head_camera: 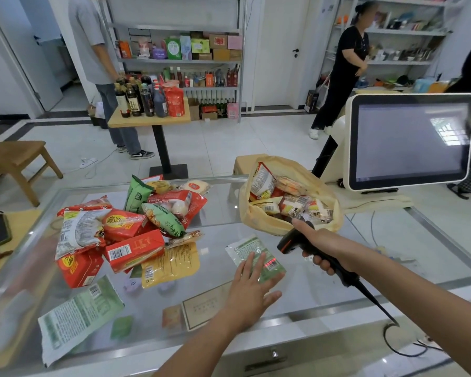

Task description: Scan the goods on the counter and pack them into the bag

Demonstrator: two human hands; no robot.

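Note:
A small green-and-white packet (246,247) lies flat on the glass counter (324,281). My left hand (253,285) rests on its near part with straight, spread fingers. My right hand (317,244) grips a black barcode scanner (292,242) just right of the packet, and its red light falls on the packet's barcode. A yellow bag (259,217) stands open behind the scanner, with several wrapped snacks inside. A heap of red, green and yellow packets (136,227) covers the counter's left half.
A large green-and-white packet (74,315) lies at the counter's near left. The checkout screen (411,141) stands at the right. The scanner's cable (381,308) trails over the front edge. Two people stand by shelves beyond the counter.

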